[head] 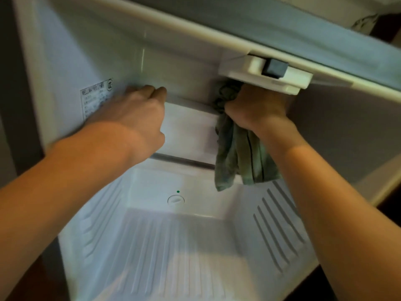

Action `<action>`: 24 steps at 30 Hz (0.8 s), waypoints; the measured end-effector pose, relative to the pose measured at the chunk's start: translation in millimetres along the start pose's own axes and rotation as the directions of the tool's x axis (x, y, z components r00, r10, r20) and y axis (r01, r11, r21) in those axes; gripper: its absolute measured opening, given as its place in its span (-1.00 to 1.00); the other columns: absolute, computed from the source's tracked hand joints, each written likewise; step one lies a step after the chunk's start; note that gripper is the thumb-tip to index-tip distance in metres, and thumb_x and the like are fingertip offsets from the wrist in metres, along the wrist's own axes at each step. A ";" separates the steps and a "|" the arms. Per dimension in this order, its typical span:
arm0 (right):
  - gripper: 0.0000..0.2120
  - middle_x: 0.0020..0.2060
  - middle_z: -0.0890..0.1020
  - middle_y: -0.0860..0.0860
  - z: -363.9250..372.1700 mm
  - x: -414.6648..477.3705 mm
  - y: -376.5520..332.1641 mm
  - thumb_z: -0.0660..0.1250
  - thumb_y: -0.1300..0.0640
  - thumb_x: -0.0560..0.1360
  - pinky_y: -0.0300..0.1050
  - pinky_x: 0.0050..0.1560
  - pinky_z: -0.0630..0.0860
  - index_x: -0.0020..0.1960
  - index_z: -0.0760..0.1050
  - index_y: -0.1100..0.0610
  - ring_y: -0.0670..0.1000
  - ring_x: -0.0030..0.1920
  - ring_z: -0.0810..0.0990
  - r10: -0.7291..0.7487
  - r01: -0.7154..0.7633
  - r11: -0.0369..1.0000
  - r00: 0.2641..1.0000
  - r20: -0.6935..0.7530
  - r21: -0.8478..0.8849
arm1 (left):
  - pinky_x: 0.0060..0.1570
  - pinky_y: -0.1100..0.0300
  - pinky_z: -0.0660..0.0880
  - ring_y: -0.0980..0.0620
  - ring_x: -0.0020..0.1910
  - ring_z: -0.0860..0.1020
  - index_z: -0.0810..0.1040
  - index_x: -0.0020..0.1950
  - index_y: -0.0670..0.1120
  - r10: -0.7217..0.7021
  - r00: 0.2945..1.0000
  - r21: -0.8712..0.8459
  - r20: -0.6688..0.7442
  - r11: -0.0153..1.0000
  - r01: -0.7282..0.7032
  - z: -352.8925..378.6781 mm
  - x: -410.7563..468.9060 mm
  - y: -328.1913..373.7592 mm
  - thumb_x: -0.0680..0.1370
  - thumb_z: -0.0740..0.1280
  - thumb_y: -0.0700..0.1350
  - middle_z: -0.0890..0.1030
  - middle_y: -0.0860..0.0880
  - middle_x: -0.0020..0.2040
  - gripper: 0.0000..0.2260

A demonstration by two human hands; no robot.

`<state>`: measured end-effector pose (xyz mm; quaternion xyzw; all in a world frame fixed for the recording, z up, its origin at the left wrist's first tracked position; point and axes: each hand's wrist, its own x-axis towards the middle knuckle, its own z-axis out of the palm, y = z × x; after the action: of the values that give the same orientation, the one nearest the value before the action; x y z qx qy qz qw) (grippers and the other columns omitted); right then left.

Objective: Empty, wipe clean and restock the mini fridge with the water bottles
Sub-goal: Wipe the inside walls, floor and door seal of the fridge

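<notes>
Both my arms reach into the white mini fridge (152,246), whose ribbed floor and walls hold no bottles. My right hand (258,109) grips a bunched green cloth (238,153) high against the back wall, just under the thermostat box; the cloth's loose end hangs down. My left hand (134,114) is at the back left, fingers curled at the edge of a white panel (188,131) on the back wall. Whether it grips the panel or only touches it is blurred. No water bottles are in view.
A white thermostat box (267,77) with a dark knob (274,67) hangs from the fridge ceiling above my right hand. A label sticker (95,98) is on the left inner wall. A round drain plug (175,200) sits low on the back step.
</notes>
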<state>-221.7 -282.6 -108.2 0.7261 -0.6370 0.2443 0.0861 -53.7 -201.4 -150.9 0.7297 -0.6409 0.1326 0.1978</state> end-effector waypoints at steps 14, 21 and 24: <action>-0.66 0.34 0.48 0.10 23.4 -5.9 -122.2 0.10 0.02 0.66 0.05 0.21 0.31 0.36 0.45 0.04 0.18 0.36 0.40 -0.306 0.306 0.947 0.952 -0.014 0.094 | 0.20 0.05 0.33 -0.26 0.27 0.41 0.25 0.34 -0.21 -0.288 0.940 -0.526 -0.184 0.837 0.154 -1.8 -13.9 7.4 0.46 0.26 -0.31 0.40 -0.23 0.32 -0.53; -0.64 0.35 0.46 0.13 24.6 -10.5 -105.6 0.16 -0.01 0.63 0.08 0.24 0.37 0.40 0.40 0.04 0.23 0.36 0.40 -0.443 0.440 0.896 0.893 -0.080 -0.056 | 0.23 -0.04 0.32 -0.32 0.27 0.38 0.28 0.34 -0.23 -0.230 0.967 -0.365 -0.110 0.914 0.176 -3.4 -12.6 5.2 0.49 0.26 -0.31 0.34 -0.25 0.36 -0.57; -0.62 0.37 0.47 0.13 17.9 -7.9 -82.3 0.19 0.06 0.62 0.11 0.29 0.41 0.43 0.40 0.05 0.22 0.38 0.43 -0.401 0.396 0.915 0.913 -0.073 -0.072 | 0.22 -0.01 0.33 -0.28 0.27 0.39 0.30 0.36 -0.19 -0.203 0.974 -0.308 -0.101 0.937 0.163 -2.4 -16.5 4.1 0.49 0.26 -0.30 0.35 -0.22 0.36 -0.57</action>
<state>-138.3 -269.2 -112.1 0.8266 -0.4780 0.2348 0.1817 -60.0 -186.2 -155.7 0.7379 -0.5684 0.0632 0.3584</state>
